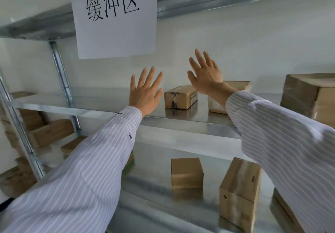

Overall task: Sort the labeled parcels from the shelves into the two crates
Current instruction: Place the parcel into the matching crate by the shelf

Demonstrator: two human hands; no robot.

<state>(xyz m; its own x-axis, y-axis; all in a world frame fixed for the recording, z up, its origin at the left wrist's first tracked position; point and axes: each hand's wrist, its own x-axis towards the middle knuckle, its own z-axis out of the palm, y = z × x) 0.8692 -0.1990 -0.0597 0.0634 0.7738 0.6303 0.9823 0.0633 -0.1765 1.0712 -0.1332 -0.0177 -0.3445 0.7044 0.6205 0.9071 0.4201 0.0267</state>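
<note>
Sleeves up close, our left hand and right hand spread wide, empty, at the middle shelf. Guess we're choosing; next up, grip that small box.

1. The right sleeve hid much of a parcel behind it.
2. The picture's right edge cut off a wrapped parcel.
3. The label on the small parcel was too small to read.
4. Boxes at the left were blurred.
</note>
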